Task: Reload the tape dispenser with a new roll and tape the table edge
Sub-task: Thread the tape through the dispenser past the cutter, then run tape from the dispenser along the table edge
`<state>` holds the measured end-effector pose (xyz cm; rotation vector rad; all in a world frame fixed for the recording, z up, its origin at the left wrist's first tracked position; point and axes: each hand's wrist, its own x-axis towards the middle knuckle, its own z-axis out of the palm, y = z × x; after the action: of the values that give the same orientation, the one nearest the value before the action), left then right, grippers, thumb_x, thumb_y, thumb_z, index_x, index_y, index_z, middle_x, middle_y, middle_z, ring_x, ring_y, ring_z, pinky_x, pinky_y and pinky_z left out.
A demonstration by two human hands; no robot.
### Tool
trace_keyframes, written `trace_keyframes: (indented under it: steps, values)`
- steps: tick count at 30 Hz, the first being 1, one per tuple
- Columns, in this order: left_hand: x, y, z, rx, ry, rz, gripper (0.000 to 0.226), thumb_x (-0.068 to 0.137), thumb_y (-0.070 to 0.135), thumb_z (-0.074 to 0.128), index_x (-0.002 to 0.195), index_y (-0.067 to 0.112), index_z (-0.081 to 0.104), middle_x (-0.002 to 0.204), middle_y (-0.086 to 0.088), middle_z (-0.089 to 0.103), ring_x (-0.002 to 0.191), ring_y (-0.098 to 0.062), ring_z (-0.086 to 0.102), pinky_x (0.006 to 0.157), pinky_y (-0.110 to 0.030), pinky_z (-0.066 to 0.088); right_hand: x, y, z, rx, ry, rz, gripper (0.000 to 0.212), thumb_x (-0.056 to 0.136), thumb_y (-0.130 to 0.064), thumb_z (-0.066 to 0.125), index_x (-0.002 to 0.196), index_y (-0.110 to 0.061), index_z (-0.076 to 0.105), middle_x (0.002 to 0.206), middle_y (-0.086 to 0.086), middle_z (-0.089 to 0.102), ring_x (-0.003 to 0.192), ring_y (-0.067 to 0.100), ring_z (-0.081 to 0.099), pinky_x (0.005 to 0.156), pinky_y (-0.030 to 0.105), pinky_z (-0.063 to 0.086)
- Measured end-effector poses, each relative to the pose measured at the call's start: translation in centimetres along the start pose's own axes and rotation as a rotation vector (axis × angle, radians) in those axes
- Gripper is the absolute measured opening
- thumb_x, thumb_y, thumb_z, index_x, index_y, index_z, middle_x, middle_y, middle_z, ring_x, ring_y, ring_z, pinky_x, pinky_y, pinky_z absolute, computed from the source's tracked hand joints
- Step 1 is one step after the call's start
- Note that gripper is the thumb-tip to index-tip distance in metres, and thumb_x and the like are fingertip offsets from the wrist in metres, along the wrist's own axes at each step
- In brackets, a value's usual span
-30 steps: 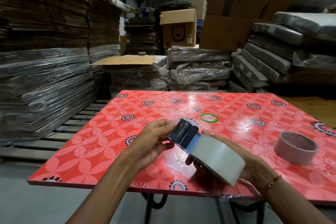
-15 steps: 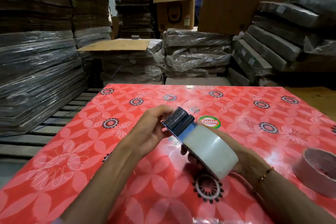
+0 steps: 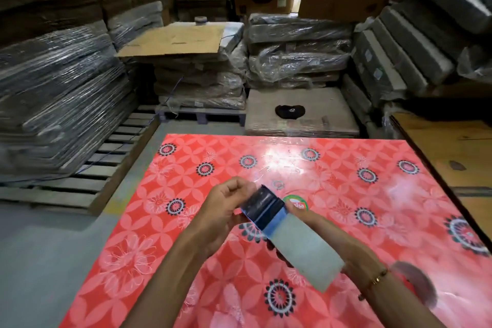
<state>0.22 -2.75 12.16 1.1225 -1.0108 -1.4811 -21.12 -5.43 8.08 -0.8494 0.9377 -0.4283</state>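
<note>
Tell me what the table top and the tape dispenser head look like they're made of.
Table top: glossy printed laminate or vinyl, judging by the glare over its red flower pattern. Tape dispenser head: seemingly dark blue plastic with a soft sheen; blur leaves it uncertain.

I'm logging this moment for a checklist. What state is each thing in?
Tape dispenser: lifted off the table, held in both hands.
Tape roll: sits in the dispenser, seen edge-on.
Left hand: closed on the dispenser's dark end.
Right hand: under the roll, holding it.
Second roll: blurred, at the table's right side.
Table: red flowered top, glossy.
</note>
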Motion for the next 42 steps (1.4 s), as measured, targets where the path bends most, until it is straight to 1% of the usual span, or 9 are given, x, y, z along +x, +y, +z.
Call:
trace_keyframes:
  steps: [5,10,13,17,25,30,35,39,42]
  values:
    - [-1.5,2.7,1.5,0.058,0.004,-0.023,0.017,0.082,0.029,0.068,0.073,0.015,0.064,0.072,0.002,0.060,0.064,-0.009,0.055,0.059,-0.023,0.048,-2.6,-1.3,-0.2,0.078,-0.139,0.053,0.090,0.070,-0.062,0.084,0.132,0.000,0.064,0.106,0.030,0.067,0.080,0.034,0.068,0.078,0.041,0.051]
    - [-2.6,3.4,3.8,-0.126,0.003,-0.143,0.014,0.088,0.015,0.062,0.080,0.003,0.063,0.065,-0.002,0.062,0.048,-0.006,0.055,0.046,-0.016,0.046,-4.5,-2.1,0.0,0.123,-0.231,0.095,0.087,0.064,-0.064,0.085,0.125,-0.005,0.070,0.098,0.023,0.075,0.077,0.031,0.074,0.068,0.035,0.058]
    - [-2.7,2.8,4.5,-0.244,-0.018,-0.210,0.015,0.087,0.016,0.068,0.078,0.004,0.061,0.060,0.000,0.055,0.039,-0.002,0.039,0.036,-0.011,0.025,-5.7,-2.0,-0.2,0.163,-0.248,0.107,0.092,0.071,-0.059,0.081,0.137,0.002,0.058,0.094,0.022,0.074,0.073,0.031,0.073,0.063,0.034,0.058]
    - [-2.6,2.7,4.6,-0.193,-0.055,-0.239,0.014,0.084,0.018,0.072,0.071,0.014,0.067,0.067,-0.001,0.053,0.052,-0.007,0.046,0.046,-0.016,0.036,-5.9,-2.1,-0.5,0.156,-0.273,0.011,0.074,0.054,-0.052,0.096,0.109,-0.006,0.078,0.094,0.015,0.078,0.073,0.024,0.075,0.064,0.033,0.060]
    - [-1.2,4.8,1.4,0.120,-0.246,-0.212,0.016,0.078,0.028,0.078,0.084,0.022,0.064,0.077,0.004,0.058,0.070,-0.011,0.049,0.066,-0.028,0.038,-6.0,-3.2,-0.1,0.020,-0.275,-0.117,0.053,0.079,-0.043,0.082,0.108,0.001,0.073,0.097,0.010,0.077,0.082,0.016,0.073,0.074,0.026,0.057]
    - [-0.2,5.6,0.5,0.349,-0.254,-0.095,0.024,0.078,0.027,0.077,0.076,0.008,0.063,0.069,-0.002,0.059,0.066,-0.010,0.050,0.063,-0.023,0.038,-6.0,-2.0,0.7,-0.047,-0.158,-0.194,0.062,0.091,-0.039,0.070,0.124,0.013,0.061,0.110,0.017,0.073,0.094,0.020,0.069,0.084,0.029,0.055]
    - [1.5,4.4,-0.1,0.565,-0.284,-0.014,0.029,0.095,0.025,0.065,0.076,0.005,0.073,0.072,-0.003,0.067,0.066,-0.007,0.054,0.066,-0.023,0.043,-6.7,-0.6,2.2,-0.153,0.083,-0.250,0.061,0.086,-0.054,0.072,0.125,-0.007,0.070,0.120,0.025,0.070,0.104,0.027,0.057,0.092,0.048,0.042]
    - [2.0,3.5,0.6,0.704,-0.331,0.053,0.038,0.099,0.035,0.058,0.067,0.020,0.070,0.072,0.001,0.065,0.066,-0.009,0.052,0.066,-0.029,0.041,-7.7,0.8,3.5,-0.266,0.274,-0.237,0.039,0.091,-0.041,0.067,0.125,-0.022,0.071,0.122,0.023,0.069,0.099,0.020,0.059,0.089,0.041,0.050]
    - [1.3,2.1,1.5,0.725,-0.383,0.077,0.036,0.095,0.038,0.064,0.075,0.009,0.068,0.070,-0.007,0.060,0.063,-0.013,0.048,0.060,-0.031,0.037,-8.8,2.6,4.5,-0.334,0.449,-0.206,0.036,0.089,-0.038,0.076,0.123,-0.028,0.070,0.106,0.017,0.072,0.083,0.013,0.062,0.076,0.032,0.051]
